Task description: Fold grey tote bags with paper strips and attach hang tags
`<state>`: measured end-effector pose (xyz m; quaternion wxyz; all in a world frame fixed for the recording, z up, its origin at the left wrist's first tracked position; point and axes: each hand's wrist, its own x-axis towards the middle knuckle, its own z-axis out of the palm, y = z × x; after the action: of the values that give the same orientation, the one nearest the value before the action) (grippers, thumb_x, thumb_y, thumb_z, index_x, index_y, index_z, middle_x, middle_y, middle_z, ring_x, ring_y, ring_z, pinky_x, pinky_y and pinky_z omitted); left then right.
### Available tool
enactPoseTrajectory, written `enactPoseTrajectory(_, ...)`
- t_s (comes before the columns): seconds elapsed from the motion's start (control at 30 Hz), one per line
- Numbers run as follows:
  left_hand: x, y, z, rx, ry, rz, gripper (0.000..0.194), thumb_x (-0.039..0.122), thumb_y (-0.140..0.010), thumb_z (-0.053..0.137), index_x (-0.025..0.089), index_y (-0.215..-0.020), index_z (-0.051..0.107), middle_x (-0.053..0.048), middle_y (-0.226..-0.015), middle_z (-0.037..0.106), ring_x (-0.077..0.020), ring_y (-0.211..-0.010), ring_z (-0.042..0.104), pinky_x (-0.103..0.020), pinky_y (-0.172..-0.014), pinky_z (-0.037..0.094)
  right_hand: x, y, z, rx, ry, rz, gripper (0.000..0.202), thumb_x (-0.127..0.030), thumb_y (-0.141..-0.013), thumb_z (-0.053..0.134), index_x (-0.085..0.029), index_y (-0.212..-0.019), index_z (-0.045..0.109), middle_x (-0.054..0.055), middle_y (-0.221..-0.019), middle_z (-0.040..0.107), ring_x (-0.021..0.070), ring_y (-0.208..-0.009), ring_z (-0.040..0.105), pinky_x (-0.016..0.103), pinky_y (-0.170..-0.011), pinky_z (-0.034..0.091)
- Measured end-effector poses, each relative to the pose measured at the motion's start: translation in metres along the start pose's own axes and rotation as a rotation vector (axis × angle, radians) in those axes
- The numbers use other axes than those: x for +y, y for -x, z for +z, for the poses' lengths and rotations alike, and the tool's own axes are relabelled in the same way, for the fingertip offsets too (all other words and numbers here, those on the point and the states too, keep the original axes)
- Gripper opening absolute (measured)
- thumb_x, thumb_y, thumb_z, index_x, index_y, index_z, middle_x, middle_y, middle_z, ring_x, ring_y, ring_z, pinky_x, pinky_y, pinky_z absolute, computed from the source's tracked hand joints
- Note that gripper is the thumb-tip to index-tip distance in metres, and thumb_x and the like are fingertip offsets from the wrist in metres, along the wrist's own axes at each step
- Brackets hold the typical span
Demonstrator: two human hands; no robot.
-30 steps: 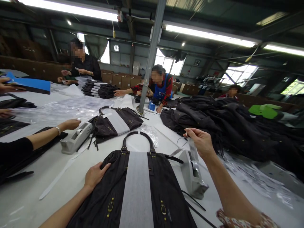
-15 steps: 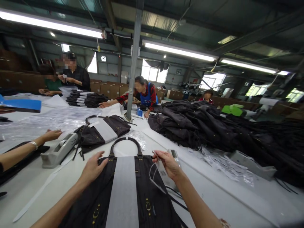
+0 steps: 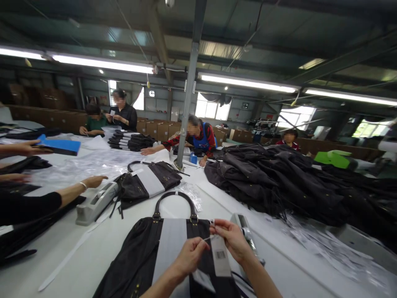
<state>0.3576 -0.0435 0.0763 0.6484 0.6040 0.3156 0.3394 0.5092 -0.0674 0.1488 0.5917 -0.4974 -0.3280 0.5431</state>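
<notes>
A dark handbag (image 3: 136,248) lies in front of me, its looped handle (image 3: 175,194) pointing away. Down its middle runs a pale paper band (image 3: 172,244). My left hand (image 3: 190,256) is closed, thumb and finger pinching a thin string over the bag's right part. My right hand (image 3: 232,238) pinches the string's other part at the bag's upper right corner. Beneath the right fingers hangs a white tag (image 3: 221,260) with a barcode. Under my left hand is a smaller, blurred white tag (image 3: 204,280).
Tape dispensers stand left (image 3: 96,203) and right (image 3: 245,227). Another banded handbag (image 3: 151,180) lies beyond mine. A heap of dark bags (image 3: 248,178) fills the right, near loose tags (image 3: 338,252). Co-workers' arms (image 3: 70,194) reach in from the left. A post (image 3: 187,107) rises ahead.
My left hand has left the bag's upper left edge, moved right and pinched the string beside my right hand. The tags now show. The view has shifted left and up.
</notes>
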Motion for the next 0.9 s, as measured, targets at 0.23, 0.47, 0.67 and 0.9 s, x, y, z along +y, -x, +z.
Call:
enactPoseTrajectory(0.23, -0.02, -0.014, -0.017, 0.139, 0.268, 0.0, 0.062, 0.08, -0.058, 0.055, 0.019, -0.065, 0.048, 0.012, -0.036, 0.023, -0.0038, -0.033, 0.016, -0.022, -0.038, 0.006, 0.022, -0.044, -0.021, 0.11, 0.355, -0.149, 0.027, -0.036, -0.055, 0.069, -0.017, -0.074, 0.069, 0.005, -0.07, 0.071, 0.0206, -0.057, 0.064, 0.032, -0.058, 0.05)
enactPoseTrajectory(0.47, -0.011, -0.029, -0.046, 0.237, 0.299, -0.076, 0.069, 0.086, -0.053, 0.049, 0.019, -0.072, 0.05, 0.007, -0.042, 0.041, -0.0053, -0.032, 0.028, -0.02, -0.036, 0.016, -0.025, -0.1, -0.034, 0.431, 0.82, -0.435, 0.042, -0.045, -0.055, 0.06, -0.018, -0.086, 0.069, 0.015, -0.098, 0.068, 0.0369, -0.097, 0.062, 0.049, -0.087, 0.044)
enactPoseTrajectory(0.67, 0.014, -0.015, -0.063, 0.336, 0.429, -0.127, 0.067, 0.079, -0.06, 0.056, 0.021, -0.093, 0.057, -0.009, -0.114, 0.055, -0.0203, -0.1, 0.051, -0.029, -0.071, 0.046, 0.017, -0.067, 0.024, -0.003, 0.453, -0.205, 0.051, -0.058, -0.065, 0.064, -0.019, -0.098, 0.067, 0.011, -0.095, 0.069, 0.0297, -0.092, 0.065, 0.042, -0.085, 0.049)
enactPoseTrajectory(0.9, 0.013, -0.003, -0.066, 0.505, -0.017, 0.161, 0.06, 0.071, -0.075, 0.046, 0.02, -0.1, 0.066, -0.012, -0.133, 0.045, -0.0269, -0.125, 0.039, -0.037, -0.107, 0.03, 0.075, -0.019, 0.097, -0.113, -0.054, 0.046, 0.068, -0.059, -0.059, 0.074, -0.025, -0.117, 0.058, 0.002, -0.075, 0.069, 0.0172, -0.059, 0.064, 0.034, -0.063, 0.052)
